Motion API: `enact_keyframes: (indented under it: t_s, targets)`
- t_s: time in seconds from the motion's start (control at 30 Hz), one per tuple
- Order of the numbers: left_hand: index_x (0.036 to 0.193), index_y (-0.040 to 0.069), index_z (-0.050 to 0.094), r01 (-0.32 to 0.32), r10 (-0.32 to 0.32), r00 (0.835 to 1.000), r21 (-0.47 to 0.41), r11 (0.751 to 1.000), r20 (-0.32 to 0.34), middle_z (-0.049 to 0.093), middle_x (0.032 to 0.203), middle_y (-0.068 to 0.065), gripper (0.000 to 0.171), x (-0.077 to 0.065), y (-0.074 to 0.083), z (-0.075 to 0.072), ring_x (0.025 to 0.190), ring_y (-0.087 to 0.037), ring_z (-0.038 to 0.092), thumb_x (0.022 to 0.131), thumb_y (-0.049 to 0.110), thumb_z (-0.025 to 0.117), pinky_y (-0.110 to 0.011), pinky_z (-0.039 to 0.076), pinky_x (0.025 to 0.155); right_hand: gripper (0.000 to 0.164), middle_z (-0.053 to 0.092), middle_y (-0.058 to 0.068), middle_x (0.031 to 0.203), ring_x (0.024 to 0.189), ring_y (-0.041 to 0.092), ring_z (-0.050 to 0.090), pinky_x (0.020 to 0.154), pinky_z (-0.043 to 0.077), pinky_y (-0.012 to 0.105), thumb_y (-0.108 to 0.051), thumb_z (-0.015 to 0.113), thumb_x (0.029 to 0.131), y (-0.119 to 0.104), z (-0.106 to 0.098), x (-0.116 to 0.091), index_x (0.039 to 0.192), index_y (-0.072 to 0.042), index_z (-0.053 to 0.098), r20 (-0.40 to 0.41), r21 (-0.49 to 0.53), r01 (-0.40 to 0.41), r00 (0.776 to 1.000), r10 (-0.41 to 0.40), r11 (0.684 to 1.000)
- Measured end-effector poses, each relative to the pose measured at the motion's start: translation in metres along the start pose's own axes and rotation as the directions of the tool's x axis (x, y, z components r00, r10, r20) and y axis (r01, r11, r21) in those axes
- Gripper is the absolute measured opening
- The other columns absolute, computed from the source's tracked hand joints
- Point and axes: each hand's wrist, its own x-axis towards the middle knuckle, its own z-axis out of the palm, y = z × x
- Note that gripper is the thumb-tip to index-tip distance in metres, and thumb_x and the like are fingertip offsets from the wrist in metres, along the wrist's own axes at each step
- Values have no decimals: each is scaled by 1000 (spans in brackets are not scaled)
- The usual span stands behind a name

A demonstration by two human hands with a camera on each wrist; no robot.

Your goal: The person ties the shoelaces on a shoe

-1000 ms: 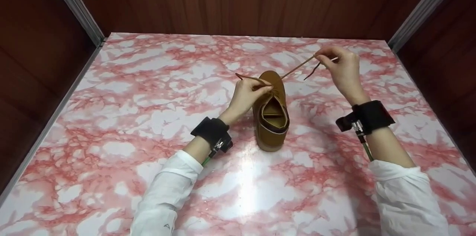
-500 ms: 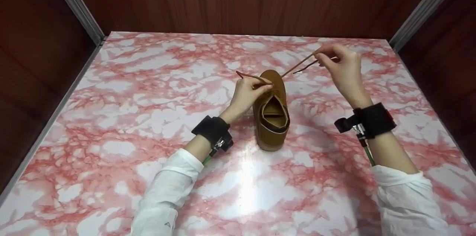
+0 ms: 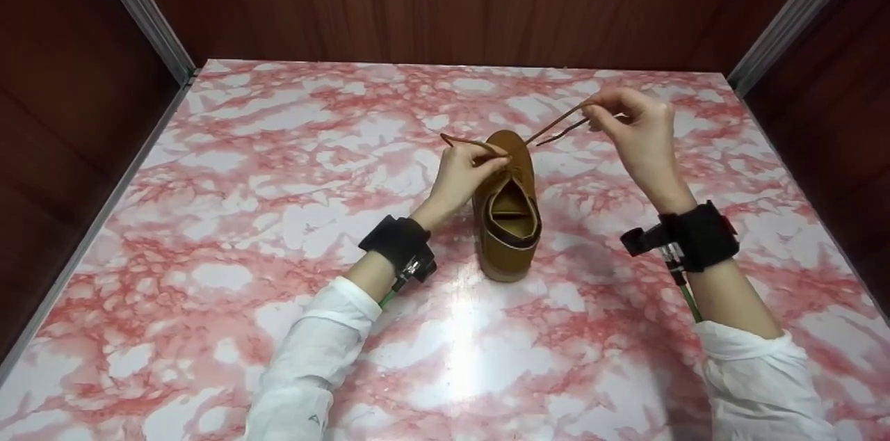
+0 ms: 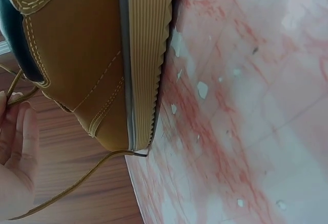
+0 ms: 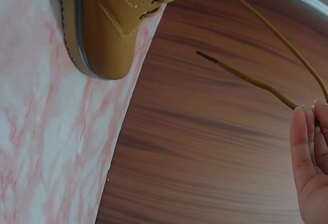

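A tan lace-up shoe (image 3: 507, 257) stands upright on the table, toe pointing away from me. Over its lacing, my left hand (image 3: 462, 173) pinches the shoelace between thumb and fingers. One lace end (image 4: 77, 183) hangs loose past that hand in the left wrist view. Raised to the right of the toe, my right hand (image 3: 640, 131) pinches another stretch of shoelace (image 5: 282, 34), which runs from the shoe to its fingertips. Its dark-tipped end (image 5: 251, 79) dangles free from these fingers. Eyelets (image 5: 155, 1) with lace through them show in the right wrist view.
The table (image 3: 208, 274) has a glossy red-and-white marbled top. A dark wood-grain panel (image 3: 445, 3) rises behind it, with side panels and metal corner posts (image 3: 139, 6) left and right. Black camera straps (image 3: 699, 236) wrap both wrists.
My right hand has shifted slightly down and left, and its dangling lace end now points toward the shoe's toe. My left hand and the shoe have hardly moved.
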Motion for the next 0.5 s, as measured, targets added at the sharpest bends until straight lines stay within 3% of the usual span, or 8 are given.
enact_keyframes:
  t_s: [0.27,0.5]
  targets:
    - [70,13,59,-21,21,1000,30,999,-8,53,66,9,14,2,-6,3,60,2,46,63,25,54,-15,35,55,9,52,13,61,51,20,47,48,39,24,-6,54,63,-17,1,-6,71,-3,57,34,106,-74,997,71,992]
    - [68,9,59,6,-6,1000,11,1000,-23,54,66,3,12,-1,10,-2,60,-4,47,63,19,56,-19,35,55,9,52,15,61,51,22,47,46,39,26,-4,55,62,-26,5,-11,71,0,57,36,170,-104,994,99,980]
